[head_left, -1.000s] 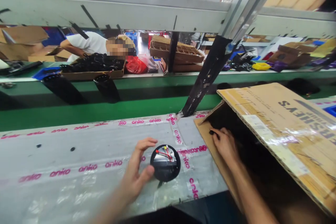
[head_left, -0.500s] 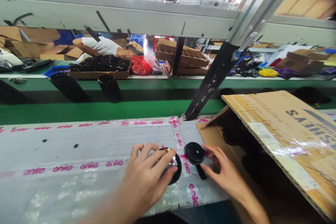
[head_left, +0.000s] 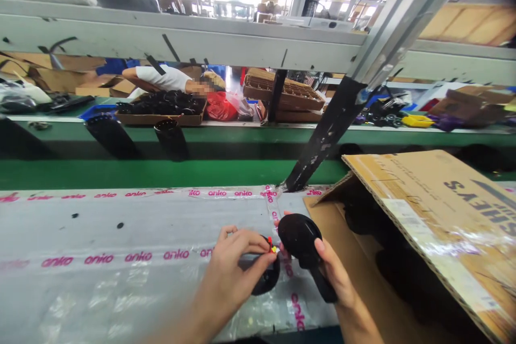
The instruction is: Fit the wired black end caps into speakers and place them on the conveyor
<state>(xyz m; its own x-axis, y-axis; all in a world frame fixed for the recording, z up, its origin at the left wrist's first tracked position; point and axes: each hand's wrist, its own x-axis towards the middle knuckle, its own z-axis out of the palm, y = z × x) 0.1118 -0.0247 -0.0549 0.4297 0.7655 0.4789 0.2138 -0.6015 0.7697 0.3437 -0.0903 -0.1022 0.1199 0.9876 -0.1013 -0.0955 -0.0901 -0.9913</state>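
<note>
My right hand [head_left: 341,274] is wrapped round a black part with a round head and a short handle [head_left: 299,239], held tilted a little above the table. My left hand [head_left: 237,263] is closed in a pinch, and small red and yellow wires [head_left: 271,247] show at its fingertips. Under those fingers a black round part [head_left: 269,280] lies on the table, partly hidden by the hand. The wires are close to the rim of the held black part; whether they touch it I cannot tell.
An opened cardboard box [head_left: 435,199] with dark things inside stands on the right. A black-wrapped post [head_left: 322,134] rises behind the hands. Beyond lies a green belt [head_left: 226,169] with black cylinders [head_left: 171,140]. A person [head_left: 165,78] bends behind a carton of black parts [head_left: 161,105].
My right hand has taken hold of the black part with the handle and lifted it from the table. My left fingers have closed into a pinch at the wires.
</note>
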